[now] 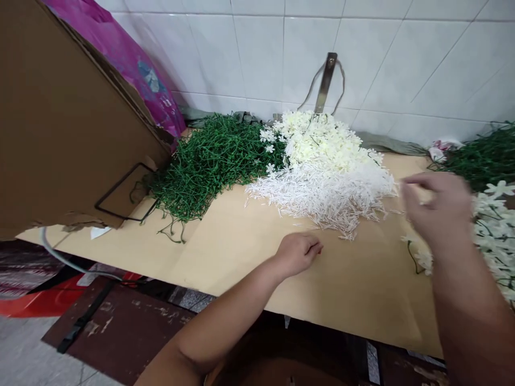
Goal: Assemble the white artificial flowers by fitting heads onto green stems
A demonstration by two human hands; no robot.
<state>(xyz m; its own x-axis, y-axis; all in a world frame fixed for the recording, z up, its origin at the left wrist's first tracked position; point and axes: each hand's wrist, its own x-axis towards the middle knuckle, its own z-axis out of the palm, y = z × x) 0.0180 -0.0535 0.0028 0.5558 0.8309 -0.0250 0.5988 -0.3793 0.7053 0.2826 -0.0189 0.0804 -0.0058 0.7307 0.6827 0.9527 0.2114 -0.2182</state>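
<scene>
My left hand (298, 253) rests low over the tan board (237, 252), its fingers curled closed; whatever they hold, if anything, is hidden. To the right, my right hand (439, 209) is raised and slightly blurred, with thumb and fingers drawn together, and I cannot make out anything in them. It is beside a heap of thin white plastic sticks (325, 195). Behind the sticks rises a pile of cream artificial flower heads (322, 136). Left of these lies a tangle of green plastic stems (213, 158). A flower on a green stem (423, 261) lies under my right wrist.
White flowers with stems (497, 236) are heaped at the right edge, below more green stems (485, 155). A large cardboard box (76, 123) stands at left with a purple bag (132, 64) behind it. A metal strip (326, 80) leans against the tiled wall (261, 59).
</scene>
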